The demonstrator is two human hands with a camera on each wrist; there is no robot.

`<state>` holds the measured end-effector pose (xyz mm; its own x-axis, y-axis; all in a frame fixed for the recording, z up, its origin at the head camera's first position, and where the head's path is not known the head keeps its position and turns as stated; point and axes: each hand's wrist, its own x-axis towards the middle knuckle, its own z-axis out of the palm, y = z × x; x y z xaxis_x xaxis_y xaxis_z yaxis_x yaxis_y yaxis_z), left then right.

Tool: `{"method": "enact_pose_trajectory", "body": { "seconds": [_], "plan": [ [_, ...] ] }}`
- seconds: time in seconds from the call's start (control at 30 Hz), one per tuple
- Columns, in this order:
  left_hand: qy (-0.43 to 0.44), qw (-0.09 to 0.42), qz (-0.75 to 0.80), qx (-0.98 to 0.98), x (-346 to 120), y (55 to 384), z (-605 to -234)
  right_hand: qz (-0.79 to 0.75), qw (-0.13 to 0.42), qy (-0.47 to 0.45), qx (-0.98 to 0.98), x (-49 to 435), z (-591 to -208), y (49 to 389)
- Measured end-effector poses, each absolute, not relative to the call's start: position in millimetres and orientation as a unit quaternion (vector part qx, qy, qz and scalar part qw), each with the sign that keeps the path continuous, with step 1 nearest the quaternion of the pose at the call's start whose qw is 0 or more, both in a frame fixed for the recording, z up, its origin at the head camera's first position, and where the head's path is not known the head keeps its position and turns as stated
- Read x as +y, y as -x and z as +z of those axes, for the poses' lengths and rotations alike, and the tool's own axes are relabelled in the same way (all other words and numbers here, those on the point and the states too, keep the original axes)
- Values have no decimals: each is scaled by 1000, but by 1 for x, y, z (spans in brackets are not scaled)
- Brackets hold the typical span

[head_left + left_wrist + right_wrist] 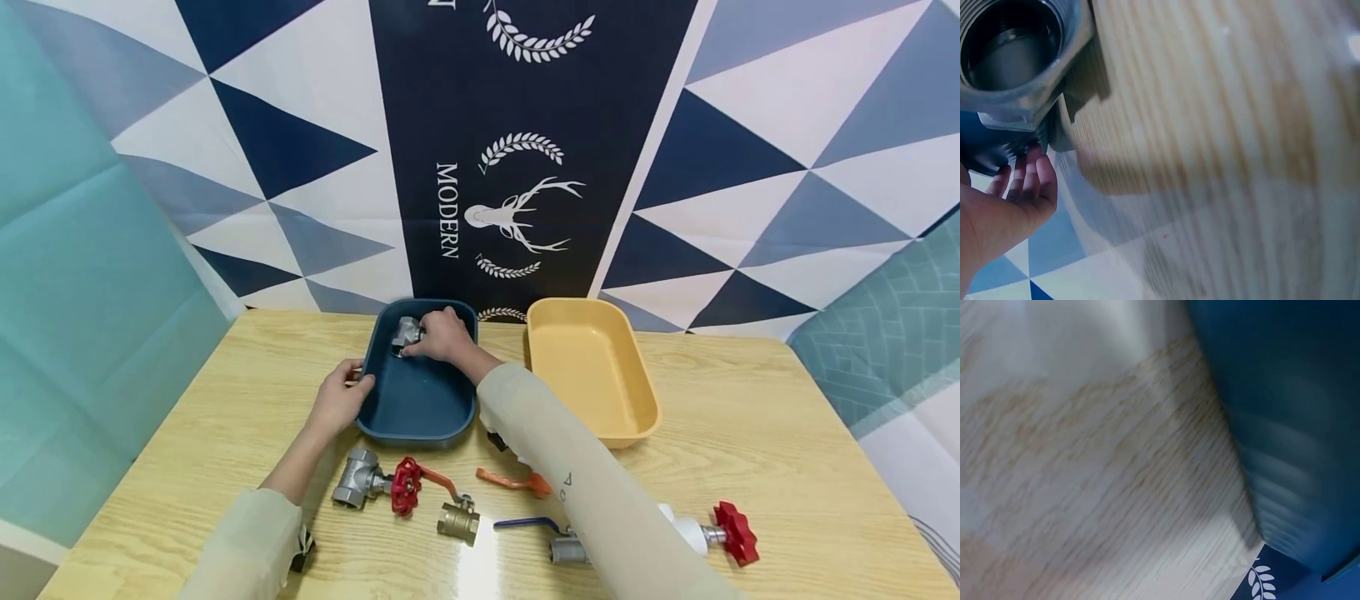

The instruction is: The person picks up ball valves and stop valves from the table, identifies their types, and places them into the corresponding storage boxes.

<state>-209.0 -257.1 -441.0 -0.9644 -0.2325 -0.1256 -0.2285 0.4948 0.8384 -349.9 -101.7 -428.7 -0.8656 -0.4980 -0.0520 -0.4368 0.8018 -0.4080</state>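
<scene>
In the head view a dark blue bin (pixel 420 408) stands at the back of the table. My right hand (pixel 446 335) reaches inside it and grips a silver metal valve (pixel 406 333) near the far left corner; the hand hides part of the valve. My left hand (pixel 341 400) holds the bin's left rim, thumb over the edge and fingers outside. In the left wrist view the left hand (pixel 1013 203) has bent fingers against the bin. The right wrist view has the bin's outer wall (pixel 1279 444) but no hand.
A yellow bin (pixel 585 375) stands to the right. Nearer lie a silver valve with a red wheel (pixel 360 479), a brass valve (pixel 458 521), an orange-handled item (pixel 517 480), a blue-handled valve (pixel 567 548) and a white valve with a red wheel (pixel 737 533). The right sleeve partly covers some.
</scene>
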Motion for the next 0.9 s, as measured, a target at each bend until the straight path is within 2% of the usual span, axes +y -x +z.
{"method": "enact_pose_trajectory", "body": {
  "seconds": [0.5,0.9],
  "plan": [
    [-134,1,-486,-864,-252,208,-440,-152,80,221,960,-96,-420,341],
    [-141,-3,-479,-867,-254,208,-438,-59,40,255,964,-98,-411,336]
  ]
}}
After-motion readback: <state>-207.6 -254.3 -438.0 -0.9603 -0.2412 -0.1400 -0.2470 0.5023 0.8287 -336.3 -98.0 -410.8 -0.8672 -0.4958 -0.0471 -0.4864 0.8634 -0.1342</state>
